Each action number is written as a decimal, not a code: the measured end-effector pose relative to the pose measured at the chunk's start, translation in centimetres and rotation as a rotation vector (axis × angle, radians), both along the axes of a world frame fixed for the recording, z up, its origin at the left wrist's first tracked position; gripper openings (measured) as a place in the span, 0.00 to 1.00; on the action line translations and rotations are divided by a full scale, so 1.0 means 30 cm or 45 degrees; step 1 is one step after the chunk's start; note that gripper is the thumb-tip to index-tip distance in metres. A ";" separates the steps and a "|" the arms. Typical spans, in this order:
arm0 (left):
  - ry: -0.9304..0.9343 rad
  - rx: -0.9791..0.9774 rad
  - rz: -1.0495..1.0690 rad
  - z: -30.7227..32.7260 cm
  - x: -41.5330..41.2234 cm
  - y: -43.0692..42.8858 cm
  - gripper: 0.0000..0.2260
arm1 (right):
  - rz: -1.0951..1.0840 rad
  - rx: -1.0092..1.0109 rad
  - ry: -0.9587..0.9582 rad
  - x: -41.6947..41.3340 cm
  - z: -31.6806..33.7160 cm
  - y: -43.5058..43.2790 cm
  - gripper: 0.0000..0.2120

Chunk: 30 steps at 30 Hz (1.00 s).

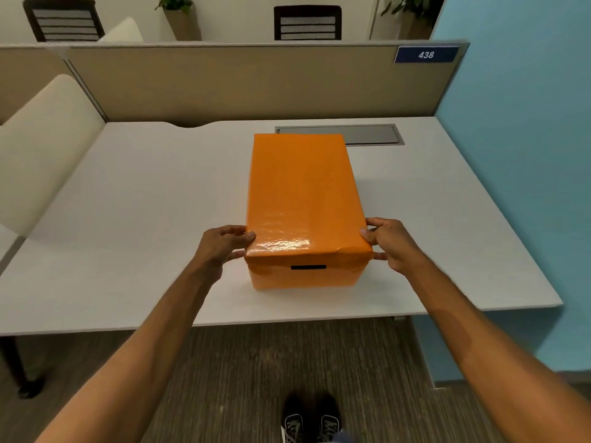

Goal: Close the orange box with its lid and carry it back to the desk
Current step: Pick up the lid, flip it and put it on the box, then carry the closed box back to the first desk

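Observation:
An orange box [303,276] stands on the white desk [144,219], its long side running away from me. The glossy orange lid [302,190] sits on top and covers it fully. A black slot marks the box's near face. My left hand [224,247] grips the lid's near left corner, thumb on top, fingers down the side. My right hand [388,243] holds the near right corner the same way, where the lid's edge is slightly dented.
A grey cable hatch [367,134] is set into the desk behind the box. A beige partition [224,81] closes the back, a blue wall [518,155] the right. A cream chair [41,145] stands at the left. My shoes [311,425] are on the carpet below.

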State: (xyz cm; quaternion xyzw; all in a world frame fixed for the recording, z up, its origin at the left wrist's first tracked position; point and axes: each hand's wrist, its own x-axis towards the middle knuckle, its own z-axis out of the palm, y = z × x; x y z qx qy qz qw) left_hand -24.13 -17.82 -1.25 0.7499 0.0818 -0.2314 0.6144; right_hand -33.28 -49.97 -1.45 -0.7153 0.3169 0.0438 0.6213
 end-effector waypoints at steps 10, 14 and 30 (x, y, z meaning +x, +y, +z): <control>0.015 -0.024 0.028 -0.042 -0.018 0.010 0.20 | -0.002 -0.053 -0.009 -0.018 -0.040 0.023 0.22; 0.023 -0.034 0.017 -0.042 -0.012 0.007 0.21 | -0.012 -0.065 -0.013 -0.018 -0.042 0.024 0.22; -0.256 0.155 -0.082 0.002 0.267 -0.122 0.31 | 0.196 -0.700 -0.330 0.269 -0.031 -0.101 0.25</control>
